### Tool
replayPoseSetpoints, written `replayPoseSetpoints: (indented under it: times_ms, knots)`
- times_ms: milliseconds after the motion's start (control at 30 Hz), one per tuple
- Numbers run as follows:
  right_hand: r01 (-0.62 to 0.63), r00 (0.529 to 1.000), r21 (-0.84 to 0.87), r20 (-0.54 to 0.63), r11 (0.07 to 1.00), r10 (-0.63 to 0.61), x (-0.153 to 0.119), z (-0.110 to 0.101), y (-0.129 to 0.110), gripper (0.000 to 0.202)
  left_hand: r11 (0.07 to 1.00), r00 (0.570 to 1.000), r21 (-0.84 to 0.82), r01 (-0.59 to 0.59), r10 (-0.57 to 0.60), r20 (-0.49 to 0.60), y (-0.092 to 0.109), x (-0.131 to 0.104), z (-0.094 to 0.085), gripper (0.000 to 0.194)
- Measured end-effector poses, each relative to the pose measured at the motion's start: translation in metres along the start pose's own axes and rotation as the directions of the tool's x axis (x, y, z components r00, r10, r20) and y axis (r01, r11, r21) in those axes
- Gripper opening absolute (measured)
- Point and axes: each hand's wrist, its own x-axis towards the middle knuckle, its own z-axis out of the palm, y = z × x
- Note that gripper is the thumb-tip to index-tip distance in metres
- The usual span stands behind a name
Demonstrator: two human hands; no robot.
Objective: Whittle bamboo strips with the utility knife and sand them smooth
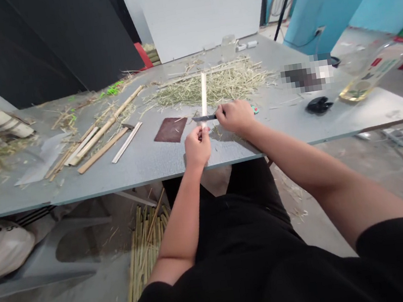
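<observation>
My left hand (198, 146) is closed around the lower end of a pale, flat bamboo strip (204, 95), which points away from me over the table. In my right hand (236, 116) is a knife, its dark blade (203, 118) lying across the strip just above my left fingers. Most of the knife's handle is hidden in my fist. To the left of my hands lies a brown square of sandpaper (170, 130). Beyond the strip spreads a heap of thin bamboo shavings (210, 83).
Left on the grey table (144, 171) lie a hammer (104, 149), a pale strip (127, 142) and a bamboo pole (108, 125). A black object (318, 105) and a large oil bottle (373, 69) stand right. Bamboo sticks (144, 249) are bundled on the floor below.
</observation>
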Motion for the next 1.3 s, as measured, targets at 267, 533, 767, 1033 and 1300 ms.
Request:
replayPoseSetpoints:
  times_ms: [267,533,767,1033,1300]
  knots:
    - [-0.265,0.961,0.048,-0.070,0.963,0.268,0.031,-0.012,0.048,0.056,0.994,0.995,0.079,-0.076,0.071,0.068,0.002,-0.010,-0.007,0.024]
    - [-0.406,0.876,0.153,-0.216,0.901,0.431,0.032,-0.039,0.081,0.070,0.993,0.984,-0.084,0.084,-0.070,0.163,0.003,-0.004,-0.011,0.024]
    - [-0.176,0.946,0.223,-0.230,0.959,0.227,0.071,-0.045,0.058,0.066,0.924,0.917,-0.219,0.313,-0.235,0.321,0.029,0.058,-0.016,0.025]
    - [0.027,0.989,0.299,-0.148,0.954,0.018,0.088,-0.029,0.053,0.042,0.844,0.888,-0.364,0.394,-0.247,0.388,0.038,0.079,0.013,0.011]
    - [0.069,0.949,0.550,-0.295,0.832,0.115,0.063,0.020,0.095,0.037,0.712,0.822,-0.483,0.510,-0.237,0.519,0.013,0.048,-0.001,0.040]
